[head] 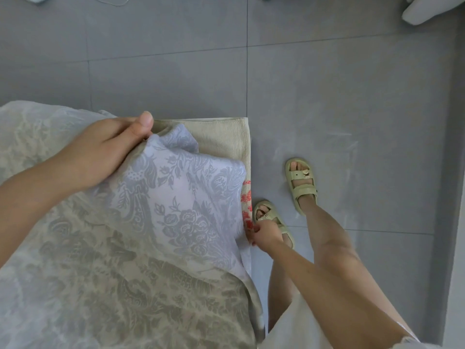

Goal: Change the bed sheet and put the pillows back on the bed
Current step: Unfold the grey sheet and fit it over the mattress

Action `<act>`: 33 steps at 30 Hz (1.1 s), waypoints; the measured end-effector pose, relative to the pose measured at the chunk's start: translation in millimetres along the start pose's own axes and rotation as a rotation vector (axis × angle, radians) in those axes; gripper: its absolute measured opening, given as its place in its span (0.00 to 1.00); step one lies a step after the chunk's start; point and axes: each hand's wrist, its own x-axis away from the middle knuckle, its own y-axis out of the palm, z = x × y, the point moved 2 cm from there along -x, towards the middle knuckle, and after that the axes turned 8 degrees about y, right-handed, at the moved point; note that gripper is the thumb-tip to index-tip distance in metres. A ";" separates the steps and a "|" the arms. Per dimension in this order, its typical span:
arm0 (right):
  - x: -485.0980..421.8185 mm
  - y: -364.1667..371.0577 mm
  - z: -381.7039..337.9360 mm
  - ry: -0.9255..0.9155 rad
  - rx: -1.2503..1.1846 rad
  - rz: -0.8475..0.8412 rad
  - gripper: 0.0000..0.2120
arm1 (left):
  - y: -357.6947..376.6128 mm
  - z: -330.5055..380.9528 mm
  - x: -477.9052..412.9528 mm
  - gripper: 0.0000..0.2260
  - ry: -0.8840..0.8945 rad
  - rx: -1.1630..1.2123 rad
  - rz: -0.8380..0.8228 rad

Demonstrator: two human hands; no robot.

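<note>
Two hands at work on the beige mattress corner, where the floral sheet lies draped. Left hand, just over the corner, curls its fingers around a sheet fold, thumb on top. Right hand, low on the mattress side, pinches the red-patterned fabric edge. Sandals stand beside the mattress.

Left hand grips floral sheet corner; right hand pinches its edge beside bed.

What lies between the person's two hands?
In the head view, the pale floral sheet spans the gap from the left hand to the right hand, draped over the bed corner.
</note>
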 end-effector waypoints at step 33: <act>22.2 -101.3 -181.4 -0.237 -0.691 -0.692 0.34 | 45.0 -26.1 -119.5 0.34 -0.356 0.063 -0.389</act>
